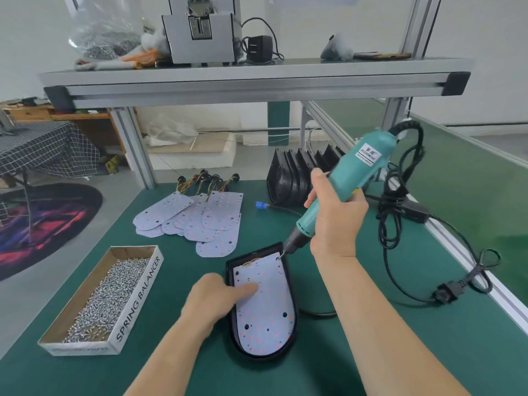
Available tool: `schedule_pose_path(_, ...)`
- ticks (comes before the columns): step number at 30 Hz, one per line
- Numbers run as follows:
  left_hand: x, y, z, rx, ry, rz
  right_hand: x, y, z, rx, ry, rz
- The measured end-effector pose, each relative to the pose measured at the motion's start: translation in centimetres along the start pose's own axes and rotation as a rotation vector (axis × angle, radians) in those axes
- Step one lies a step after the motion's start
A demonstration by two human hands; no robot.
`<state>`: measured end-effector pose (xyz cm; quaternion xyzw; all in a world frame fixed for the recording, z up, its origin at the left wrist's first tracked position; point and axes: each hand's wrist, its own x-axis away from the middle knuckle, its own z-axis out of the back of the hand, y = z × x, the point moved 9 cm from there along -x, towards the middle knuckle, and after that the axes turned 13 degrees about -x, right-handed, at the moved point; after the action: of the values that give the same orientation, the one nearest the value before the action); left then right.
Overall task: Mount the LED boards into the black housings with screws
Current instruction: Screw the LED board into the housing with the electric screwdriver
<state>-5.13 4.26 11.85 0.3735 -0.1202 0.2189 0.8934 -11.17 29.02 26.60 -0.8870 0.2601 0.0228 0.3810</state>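
Driving a screw at the board's far corner

The right hand (334,215) is wrapped round the teal plastic electric screwdriver (351,172), its bit slanted into a hole at the far right corner of the white, round-ended LED board (265,310). The left hand (211,298) grasps nothing and pins the board with one straight finger. The board lies inside the black plastic housing (264,358) on the green bench mat (177,367). A slanted bit could slip or cross-thread the screw, and one finger may let the board twist. The board is flat, dotted with red LEDs and dark holes.

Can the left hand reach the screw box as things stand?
Probably yes: the left hand only presses the LED board, and bare green mat lies between it and the open screw box.
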Motion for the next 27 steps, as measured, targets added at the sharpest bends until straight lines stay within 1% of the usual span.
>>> schedule_pose_path(3,-0.3,1.7,-2.2,0.218,-0.183,0.021,-0.2,0.1,-0.3,0.126,-0.083,0.06)
schedule_pose_path(5,-0.4,2.6,-3.0,0.272,-0.235,0.02,-0.4,0.3,-0.3,0.197,-0.125,0.096)
schedule_pose_path(10,-1.0,3.1,-3.3,0.316,-0.207,0.038,-0.8,1.2,0.9,0.3,-0.126,0.121)
schedule_pose_path(16,-1.2,3.0,-3.6,0.311,-0.224,0.044,-1.0,2.4,1.3,0.322,-0.105,0.114)
schedule_pose_path(27,-1.7,2.7,-3.8,0.3,-0.232,0.035,-0.7,3.5,1.2,0.353,-0.141,0.107)
